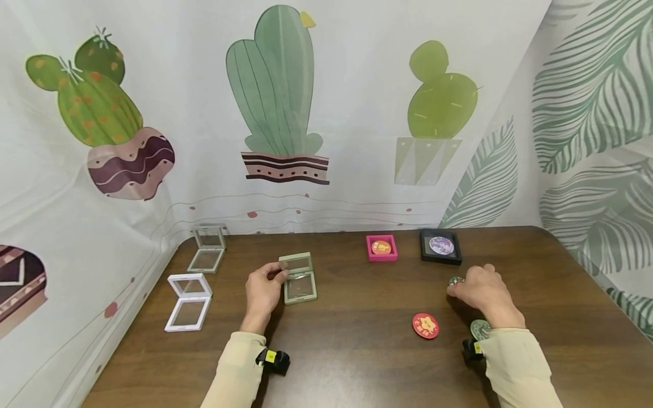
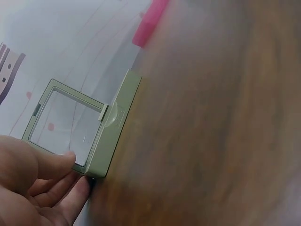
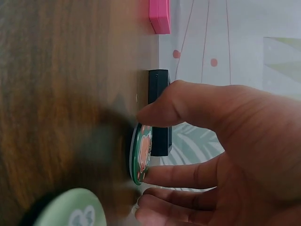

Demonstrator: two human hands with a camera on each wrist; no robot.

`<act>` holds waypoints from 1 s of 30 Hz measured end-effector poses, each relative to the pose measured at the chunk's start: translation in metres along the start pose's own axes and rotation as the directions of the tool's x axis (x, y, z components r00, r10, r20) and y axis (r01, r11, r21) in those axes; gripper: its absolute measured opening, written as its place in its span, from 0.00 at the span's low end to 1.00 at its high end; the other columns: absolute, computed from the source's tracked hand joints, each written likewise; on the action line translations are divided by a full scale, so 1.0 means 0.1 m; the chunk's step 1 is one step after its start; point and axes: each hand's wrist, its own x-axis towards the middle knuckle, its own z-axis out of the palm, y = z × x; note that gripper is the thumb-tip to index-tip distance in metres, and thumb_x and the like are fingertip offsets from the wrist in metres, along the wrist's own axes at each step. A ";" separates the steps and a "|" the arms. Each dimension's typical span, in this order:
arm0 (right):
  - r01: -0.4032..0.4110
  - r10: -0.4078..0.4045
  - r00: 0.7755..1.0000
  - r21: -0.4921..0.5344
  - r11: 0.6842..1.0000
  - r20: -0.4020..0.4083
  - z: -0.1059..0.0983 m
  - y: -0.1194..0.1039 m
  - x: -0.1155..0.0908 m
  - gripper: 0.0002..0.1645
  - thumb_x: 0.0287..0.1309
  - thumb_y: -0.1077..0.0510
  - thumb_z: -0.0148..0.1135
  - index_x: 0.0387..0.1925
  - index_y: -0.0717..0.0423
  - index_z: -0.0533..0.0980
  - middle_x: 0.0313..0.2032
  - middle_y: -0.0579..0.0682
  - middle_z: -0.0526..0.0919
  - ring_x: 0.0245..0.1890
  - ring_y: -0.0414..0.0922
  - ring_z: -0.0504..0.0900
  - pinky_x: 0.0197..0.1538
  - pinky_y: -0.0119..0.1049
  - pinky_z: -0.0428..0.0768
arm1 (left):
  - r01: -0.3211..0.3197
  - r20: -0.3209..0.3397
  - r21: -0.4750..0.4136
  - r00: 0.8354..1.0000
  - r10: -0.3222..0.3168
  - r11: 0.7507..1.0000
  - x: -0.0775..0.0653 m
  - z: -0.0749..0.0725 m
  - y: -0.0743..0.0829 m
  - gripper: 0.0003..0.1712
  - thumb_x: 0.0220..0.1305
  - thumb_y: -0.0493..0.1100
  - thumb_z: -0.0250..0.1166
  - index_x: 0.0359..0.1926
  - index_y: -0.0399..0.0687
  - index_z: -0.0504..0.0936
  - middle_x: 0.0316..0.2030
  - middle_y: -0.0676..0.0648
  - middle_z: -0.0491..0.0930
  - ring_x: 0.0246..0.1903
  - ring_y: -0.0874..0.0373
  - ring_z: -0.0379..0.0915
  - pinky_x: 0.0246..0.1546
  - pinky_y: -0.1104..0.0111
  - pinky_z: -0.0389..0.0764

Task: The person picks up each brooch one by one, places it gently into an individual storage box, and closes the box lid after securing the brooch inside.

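My left hand (image 1: 263, 289) pinches the raised lid of a sage-green display frame (image 1: 300, 287). In the left wrist view, the thumb lies over the lid's clear window corner and the fingers are behind it. The frame's base, with its clear pane, lies on the table. My right hand (image 1: 484, 288) holds a round dark-green badge (image 3: 142, 153) between thumb and fingertips at its rim, close over the table. A light-green badge (image 1: 479, 329) lies by the right wrist, partly covered by the sleeve. A red badge with a yellow star (image 1: 425, 326) lies to the left of that hand.
A white frame (image 1: 187, 313) and a grey-green frame (image 1: 206, 259) stand opened at the left. Near the back edge are a pink frame (image 1: 381, 258) with an orange badge and a black frame (image 1: 441, 259) with a purple one. A printed cloth (image 1: 357, 113) hangs behind the table.
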 end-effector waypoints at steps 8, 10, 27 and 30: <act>0.009 -0.009 1.000 0.001 1.000 -0.008 0.00 0.00 0.00 0.30 0.61 0.49 0.68 0.35 0.79 0.77 0.42 0.75 0.67 0.42 0.69 0.76 0.48 0.64 0.81 | 0.001 0.018 -0.036 1.000 0.000 0.999 -0.05 0.07 0.01 0.08 0.71 0.35 0.70 0.49 0.39 0.91 0.43 0.41 0.89 0.47 0.46 0.83 0.44 0.62 0.80; 0.012 -0.012 1.000 0.003 1.000 -0.011 0.00 0.01 0.00 0.29 0.61 0.49 0.67 0.35 0.78 0.78 0.42 0.75 0.67 0.41 0.68 0.76 0.47 0.64 0.81 | -0.003 0.025 -0.046 1.000 0.005 0.999 -0.07 0.09 0.02 0.09 0.71 0.35 0.71 0.49 0.39 0.91 0.44 0.41 0.89 0.47 0.46 0.83 0.44 0.61 0.81; 0.036 -0.035 0.999 0.025 0.999 -0.027 -0.02 0.02 0.00 0.27 0.61 0.49 0.66 0.30 0.75 0.79 0.41 0.74 0.68 0.38 0.66 0.76 0.44 0.62 0.81 | -0.033 0.086 -0.080 0.996 0.040 0.996 -0.10 0.10 0.05 0.15 0.67 0.37 0.75 0.53 0.37 0.89 0.47 0.40 0.89 0.50 0.46 0.84 0.48 0.61 0.83; 0.036 -0.035 0.999 0.033 0.999 -0.026 -0.02 0.02 -0.01 0.26 0.61 0.49 0.65 0.30 0.74 0.79 0.41 0.74 0.67 0.38 0.66 0.76 0.44 0.62 0.81 | -0.058 0.166 -0.116 0.983 0.077 0.992 -0.06 0.00 0.02 0.29 0.63 0.41 0.79 0.63 0.36 0.83 0.55 0.38 0.86 0.57 0.43 0.81 0.57 0.54 0.82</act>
